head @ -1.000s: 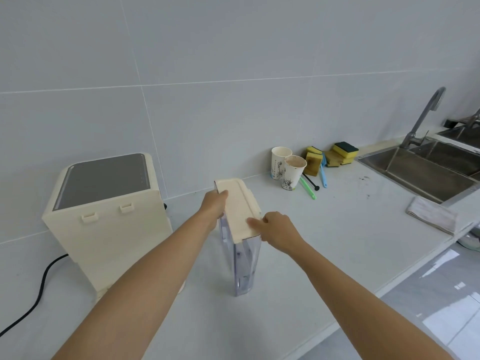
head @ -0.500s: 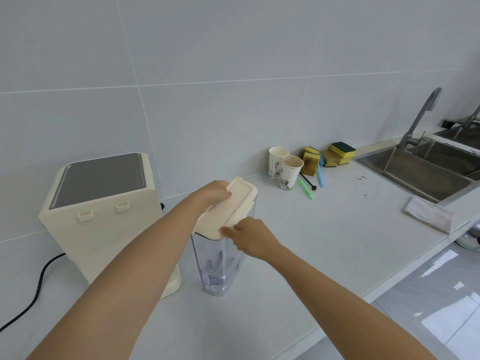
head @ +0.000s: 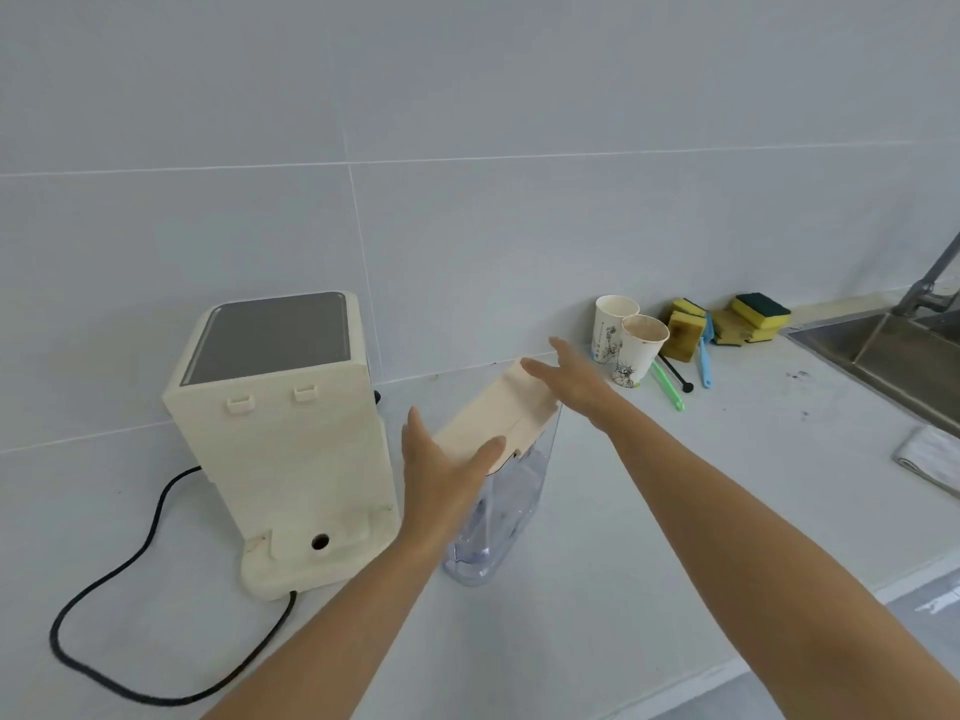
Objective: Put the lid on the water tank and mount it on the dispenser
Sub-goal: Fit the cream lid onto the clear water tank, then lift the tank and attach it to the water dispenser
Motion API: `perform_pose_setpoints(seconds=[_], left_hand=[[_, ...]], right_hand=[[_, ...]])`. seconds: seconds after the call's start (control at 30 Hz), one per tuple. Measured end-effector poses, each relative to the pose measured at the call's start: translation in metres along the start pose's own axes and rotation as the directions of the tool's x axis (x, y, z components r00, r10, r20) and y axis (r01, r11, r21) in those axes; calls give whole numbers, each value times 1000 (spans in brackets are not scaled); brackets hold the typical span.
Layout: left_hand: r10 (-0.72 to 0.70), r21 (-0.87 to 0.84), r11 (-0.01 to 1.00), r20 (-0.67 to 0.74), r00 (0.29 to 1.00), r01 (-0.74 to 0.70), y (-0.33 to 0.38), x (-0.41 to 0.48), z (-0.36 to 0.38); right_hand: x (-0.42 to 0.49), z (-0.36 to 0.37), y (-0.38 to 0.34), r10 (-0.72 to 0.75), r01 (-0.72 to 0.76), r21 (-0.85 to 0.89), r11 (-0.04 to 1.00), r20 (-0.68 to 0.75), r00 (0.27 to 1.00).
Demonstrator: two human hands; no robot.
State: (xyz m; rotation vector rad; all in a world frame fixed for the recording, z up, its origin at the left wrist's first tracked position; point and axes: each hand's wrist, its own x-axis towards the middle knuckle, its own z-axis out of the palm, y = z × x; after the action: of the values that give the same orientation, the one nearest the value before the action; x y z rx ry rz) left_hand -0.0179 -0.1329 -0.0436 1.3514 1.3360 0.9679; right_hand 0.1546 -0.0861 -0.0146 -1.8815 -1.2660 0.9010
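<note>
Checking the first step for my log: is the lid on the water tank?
On. The cream lid covers the top of the clear water tank, which stands on the counter beside the dispenser, not yet mounted.

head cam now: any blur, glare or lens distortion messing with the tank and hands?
Head view: light is soft and even, with no glare on the lid; the left hand and right hand look slightly motion-soft; the clear water tank reads faint against the white counter; wide-angle bending shows in the tile seams and counter edge.
</note>
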Motion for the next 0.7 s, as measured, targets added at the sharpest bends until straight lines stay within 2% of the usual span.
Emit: perform_pose_setpoints(seconds=[0.07, 0.3, 0.5, 0.7], left_hand=[[-39, -35, 999, -26, 999, 38, -8, -10, 4], [-285, -173, 943, 24, 958, 285, -23, -10, 19], [-288, -124, 948, 54, 956, 292, -29, 0, 23], [-168, -144, 971, 150, 974, 190, -41, 16, 12]], right_hand=[[11, 6, 3, 18, -19, 43, 999, 42, 999], [31, 7, 13, 67, -78, 213, 974, 62, 996], [34, 3, 22, 60, -77, 222, 972, 83, 995], [23, 6, 30, 65, -49, 255, 966, -55, 996]])
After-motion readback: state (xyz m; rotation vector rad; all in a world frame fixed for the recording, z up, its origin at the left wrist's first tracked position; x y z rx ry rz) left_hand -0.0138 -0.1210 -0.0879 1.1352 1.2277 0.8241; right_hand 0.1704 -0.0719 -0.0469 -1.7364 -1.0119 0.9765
